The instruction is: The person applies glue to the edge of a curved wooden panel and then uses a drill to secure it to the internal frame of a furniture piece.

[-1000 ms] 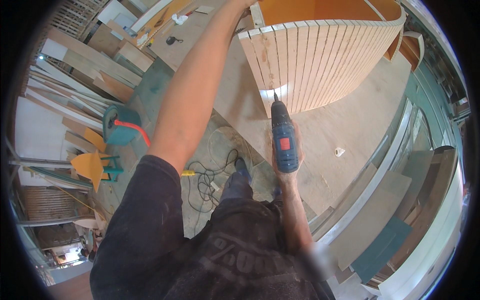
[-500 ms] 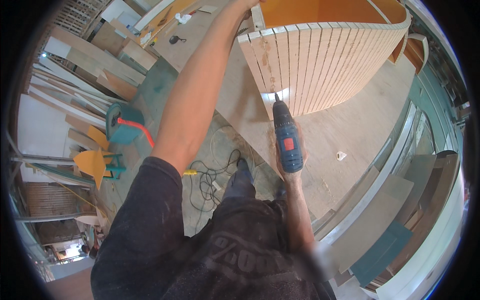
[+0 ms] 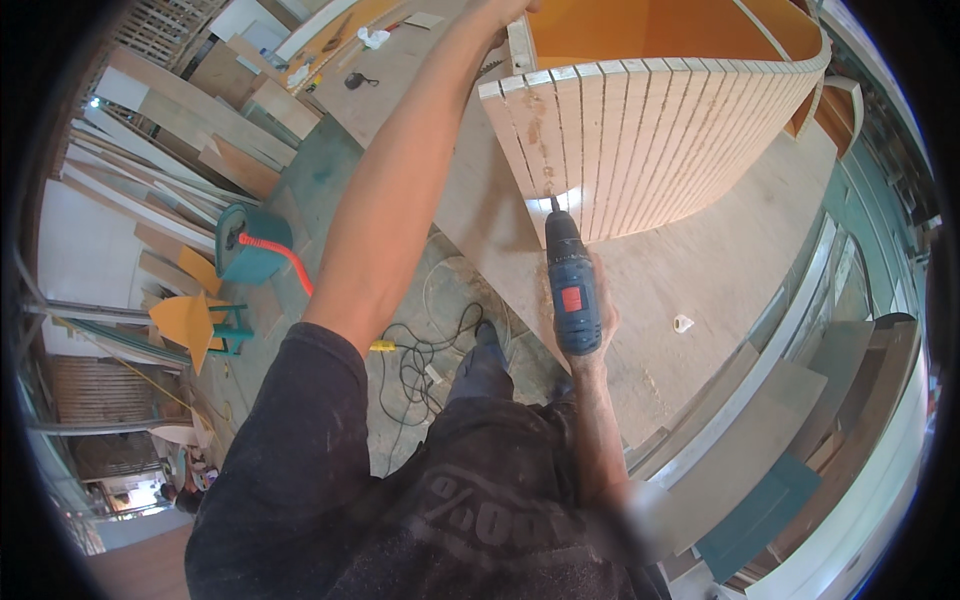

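A blue and black cordless drill (image 3: 574,285) is gripped in my right hand (image 3: 605,320), seen mostly from behind the tool. Its bit points away from me and meets, or nearly meets, the lower left part of a curved wooden panel (image 3: 640,140). The drill's lamp lights a white patch around the bit. Close vertical grooves run down the panel's pale outer face; its inner side is orange-brown. At the upper edge of the view, my left hand (image 3: 508,12) is closed round the panel's left end, with some fingers cut off or hidden.
The panel stands on a wide plywood table (image 3: 720,250), where a tape measure (image 3: 360,80) and a small white roll (image 3: 683,323) lie. Cables (image 3: 415,365) tangle on the floor by my feet. Left are a green bin (image 3: 250,262) and leaning boards (image 3: 185,110); more boards (image 3: 745,440) stack right.
The view has shifted slightly, so the panel and drill appear a little lower. My left hand remains at the panel's end, and the bit stays at about the same spot.
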`<state>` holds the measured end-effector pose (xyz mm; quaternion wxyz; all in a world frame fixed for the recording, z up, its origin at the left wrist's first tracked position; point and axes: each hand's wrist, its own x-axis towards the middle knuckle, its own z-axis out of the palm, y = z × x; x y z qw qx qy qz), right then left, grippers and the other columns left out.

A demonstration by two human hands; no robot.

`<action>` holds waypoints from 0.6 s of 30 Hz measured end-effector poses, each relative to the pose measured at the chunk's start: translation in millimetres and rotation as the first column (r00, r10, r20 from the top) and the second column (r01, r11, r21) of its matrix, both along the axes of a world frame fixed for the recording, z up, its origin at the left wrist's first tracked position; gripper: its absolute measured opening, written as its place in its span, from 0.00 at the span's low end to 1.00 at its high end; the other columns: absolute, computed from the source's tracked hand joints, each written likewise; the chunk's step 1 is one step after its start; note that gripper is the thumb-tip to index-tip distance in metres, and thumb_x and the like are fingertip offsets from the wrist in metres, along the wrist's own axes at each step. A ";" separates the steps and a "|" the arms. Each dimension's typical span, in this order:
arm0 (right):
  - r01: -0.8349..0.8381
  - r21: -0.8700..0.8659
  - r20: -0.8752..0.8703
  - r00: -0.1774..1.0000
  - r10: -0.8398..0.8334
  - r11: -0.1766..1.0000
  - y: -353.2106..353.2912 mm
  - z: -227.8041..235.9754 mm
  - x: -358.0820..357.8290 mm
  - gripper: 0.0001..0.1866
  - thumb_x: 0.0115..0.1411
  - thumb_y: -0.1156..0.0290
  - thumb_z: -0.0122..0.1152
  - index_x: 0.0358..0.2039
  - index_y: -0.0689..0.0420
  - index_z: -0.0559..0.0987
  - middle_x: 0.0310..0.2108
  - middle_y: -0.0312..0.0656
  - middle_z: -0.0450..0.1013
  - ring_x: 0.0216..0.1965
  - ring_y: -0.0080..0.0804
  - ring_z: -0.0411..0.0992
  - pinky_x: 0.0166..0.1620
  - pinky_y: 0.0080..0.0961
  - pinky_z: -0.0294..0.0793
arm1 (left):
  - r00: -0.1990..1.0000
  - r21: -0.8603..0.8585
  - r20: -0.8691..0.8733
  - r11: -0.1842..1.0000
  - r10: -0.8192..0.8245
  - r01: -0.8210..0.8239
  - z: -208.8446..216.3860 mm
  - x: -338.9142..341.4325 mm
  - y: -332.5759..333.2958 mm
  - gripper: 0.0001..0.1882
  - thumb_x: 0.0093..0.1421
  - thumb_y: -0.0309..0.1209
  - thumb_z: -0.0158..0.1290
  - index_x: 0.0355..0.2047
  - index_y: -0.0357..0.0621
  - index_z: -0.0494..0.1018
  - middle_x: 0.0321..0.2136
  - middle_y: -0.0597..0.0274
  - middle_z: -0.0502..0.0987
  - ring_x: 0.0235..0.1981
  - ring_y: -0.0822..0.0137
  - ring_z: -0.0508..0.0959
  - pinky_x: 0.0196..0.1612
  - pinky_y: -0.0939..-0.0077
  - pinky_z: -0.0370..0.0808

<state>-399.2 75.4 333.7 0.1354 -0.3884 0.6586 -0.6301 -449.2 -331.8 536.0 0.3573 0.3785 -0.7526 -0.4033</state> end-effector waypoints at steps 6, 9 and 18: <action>0.038 0.052 -0.019 0.999 -0.037 0.998 0.4 4.1 -3.4 0.35 0.53 0.80 0.67 0.64 0.56 0.73 0.42 0.47 0.81 0.42 0.43 0.81 0.48 0.37 0.78 | 0.999 0.035 0.044 0.999 0.015 -0.017 10.0 -0.8 15.5 0.20 0.49 0.31 0.55 0.39 0.27 0.79 0.43 0.44 0.81 0.48 0.53 0.78 0.51 0.56 0.72; 0.041 0.021 -0.063 0.997 -0.040 0.999 -3.3 2.9 -5.8 0.35 0.52 0.79 0.68 0.63 0.56 0.75 0.40 0.47 0.81 0.40 0.44 0.81 0.45 0.36 0.78 | 0.999 0.045 0.027 0.998 0.034 -0.036 10.4 -0.9 13.8 0.20 0.49 0.31 0.55 0.38 0.26 0.79 0.42 0.45 0.82 0.45 0.53 0.78 0.50 0.57 0.73; -0.028 0.170 -0.247 0.966 0.071 0.985 -0.3 11.3 -22.5 0.32 0.55 0.77 0.68 0.62 0.67 0.73 0.45 0.51 0.80 0.44 0.44 0.79 0.49 0.35 0.77 | 0.984 -0.085 0.167 0.995 0.067 -0.053 7.7 8.0 21.4 0.19 0.52 0.36 0.53 0.32 0.25 0.79 0.30 0.39 0.81 0.37 0.52 0.81 0.40 0.55 0.74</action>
